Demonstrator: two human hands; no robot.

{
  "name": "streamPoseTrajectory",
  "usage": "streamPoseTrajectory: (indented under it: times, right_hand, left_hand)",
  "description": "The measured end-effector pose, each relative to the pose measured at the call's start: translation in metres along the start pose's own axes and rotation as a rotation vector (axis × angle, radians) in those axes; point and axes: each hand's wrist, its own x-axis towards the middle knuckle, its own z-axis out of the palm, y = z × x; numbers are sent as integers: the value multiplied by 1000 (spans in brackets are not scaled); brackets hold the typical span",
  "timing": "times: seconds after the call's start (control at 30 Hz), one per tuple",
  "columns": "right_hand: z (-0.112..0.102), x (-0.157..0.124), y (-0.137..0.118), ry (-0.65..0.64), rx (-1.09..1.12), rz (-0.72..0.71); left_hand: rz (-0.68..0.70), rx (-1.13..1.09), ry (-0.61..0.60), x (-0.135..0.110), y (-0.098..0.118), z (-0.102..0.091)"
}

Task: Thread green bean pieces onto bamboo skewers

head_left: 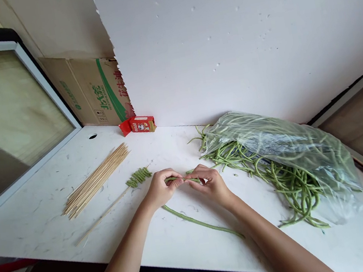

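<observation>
Centre of the frame: the left hand (pixel 162 188) and right hand (pixel 212 185), each with fingers drawn into a pinch, hold a slender, round, green bean (pixel 193 180) between them, above the white, grey-flecked counter (pixel 171 243). A long green strand (pixel 202 220) curves below, toward lower centre (whether it joins the held piece cannot be told). The bean should prove light and flexible, but liable to snap; fingertips close together give the best hold.

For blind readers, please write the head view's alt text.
A left hand and right hand pinch a thin green bean above a white table. Pale wooden skewers lie at left; long green beans spill from a clear plastic bag at right.
</observation>
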Motion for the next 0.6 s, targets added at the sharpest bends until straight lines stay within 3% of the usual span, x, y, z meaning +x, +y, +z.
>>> streamPoseTrajectory:
  times: [0.23, 0.6]
  right_hand:
    - [-1, 3, -8, 0, 66, 32]
    - [-9, 4, -5, -106, 340, 185]
  left_hand:
    - [240, 162, 83, -2, 3, 0]
    - [310, 140, 106, -7, 10, 3]
